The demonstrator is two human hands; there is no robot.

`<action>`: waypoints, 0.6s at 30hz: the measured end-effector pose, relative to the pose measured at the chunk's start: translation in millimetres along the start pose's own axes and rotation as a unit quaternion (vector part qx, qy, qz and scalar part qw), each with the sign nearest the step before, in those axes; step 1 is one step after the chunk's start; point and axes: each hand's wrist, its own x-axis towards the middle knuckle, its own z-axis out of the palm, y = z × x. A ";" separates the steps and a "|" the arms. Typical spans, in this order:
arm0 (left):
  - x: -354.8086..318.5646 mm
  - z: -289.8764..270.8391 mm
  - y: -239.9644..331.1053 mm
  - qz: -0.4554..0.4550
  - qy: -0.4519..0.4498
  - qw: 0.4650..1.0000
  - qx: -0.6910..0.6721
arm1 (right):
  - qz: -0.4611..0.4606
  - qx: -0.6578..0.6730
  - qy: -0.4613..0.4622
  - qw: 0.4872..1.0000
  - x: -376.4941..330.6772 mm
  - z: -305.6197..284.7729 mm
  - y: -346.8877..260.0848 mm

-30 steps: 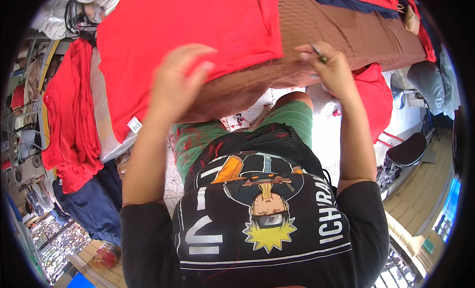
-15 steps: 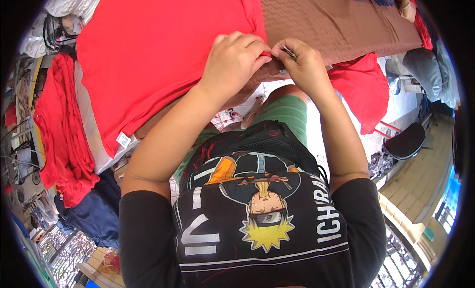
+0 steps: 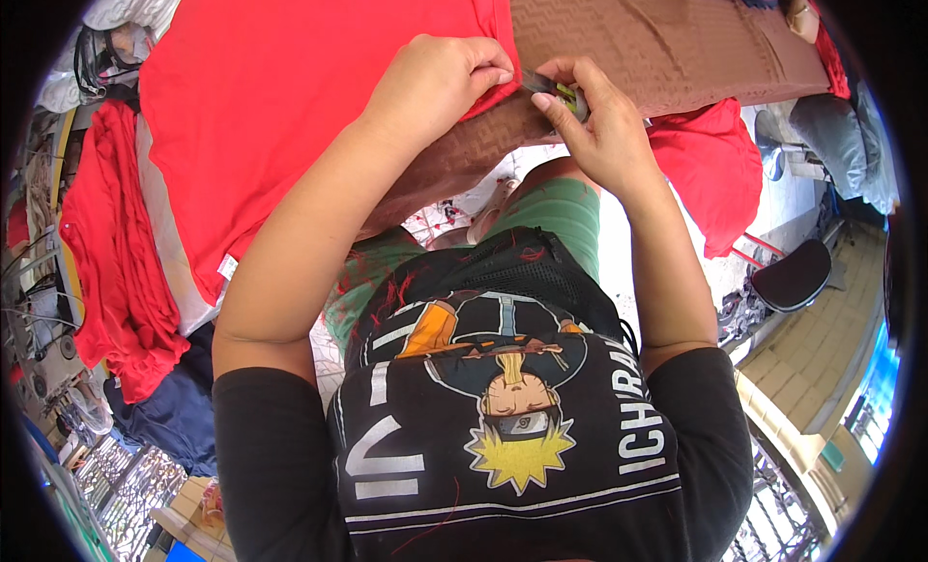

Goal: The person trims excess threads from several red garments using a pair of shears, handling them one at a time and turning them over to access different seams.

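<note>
A red garment (image 3: pixel 290 79) lies spread over a brown cloth-covered table (image 3: pixel 619 50). Near the garment's lower right corner, my left hand (image 3: pixel 440 74) has thumb and forefinger pinched together at its edge; a thread between them would be too fine to make out. My right hand (image 3: pixel 604 117) is curled around small thread snips (image 3: pixel 567 96) with yellow-green on the handle. Their dark blades point left at the red corner, close to my left fingertips.
A crumpled red garment (image 3: pixel 121 262) hangs at the left, above dark blue cloth (image 3: pixel 169 407). More red cloth (image 3: pixel 710 175) hangs off the table's right side. A black-seated stool (image 3: pixel 793 275) stands at the right. Red thread scraps cling to my black shirt (image 3: pixel 396 436).
Both hands were together at the garment's edge; now they are slightly apart. My left hand moved up and left, and the snips in my right hand show more. The red garment shifted slightly left.
</note>
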 end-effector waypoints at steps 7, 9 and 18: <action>0.6 1.9 -8.6 -0.005 -0.009 0.998 -0.069 | -0.018 -0.012 -0.010 1.000 3.6 -0.6 -1.1; 0.3 1.9 -8.9 0.002 -0.006 0.998 -0.065 | -0.008 -0.019 -0.015 1.000 4.6 0.2 -4.1; -20.5 -47.3 12.3 0.172 -0.146 0.939 -0.261 | -0.041 -0.024 -0.028 0.998 8.7 -5.9 1.9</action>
